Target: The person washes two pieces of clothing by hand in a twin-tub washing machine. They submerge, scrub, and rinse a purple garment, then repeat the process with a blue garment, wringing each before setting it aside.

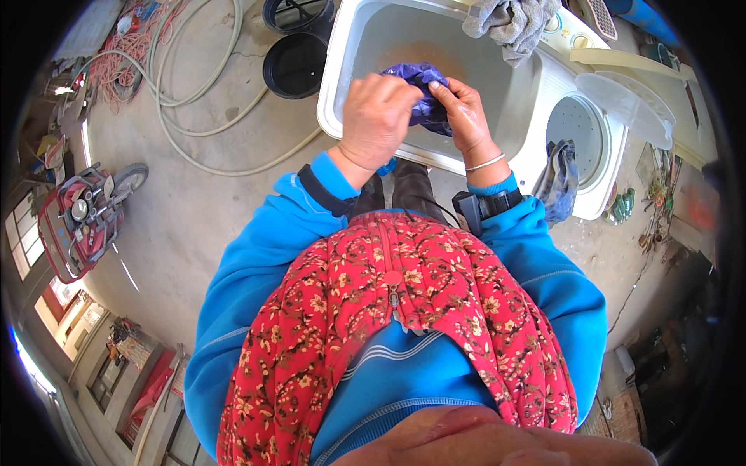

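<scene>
A crumpled, wet-looking purple cloth [423, 89] is held between my two hands above the wash tub of a white twin-tub washing machine [332, 85]. My left hand [377, 113] is closed on its left side, with the fingertips bunched into the folds. My right hand [466, 116] pinches the right side, its thumb lying on top. Beneath them the tub holds cloudy water with a brownish patch [423, 53]. The cloth's underside and some of my fingers are hidden.
A grey towel [513, 27] drapes over the tub's far right rim. Right of it, the spin tub [579, 136] stands uncovered beside a raised clear lid [628, 109]; a dark patterned cloth [558, 182] hangs over its edge. Black buckets [295, 66] and a coiled hose [161, 101] lie left.
</scene>
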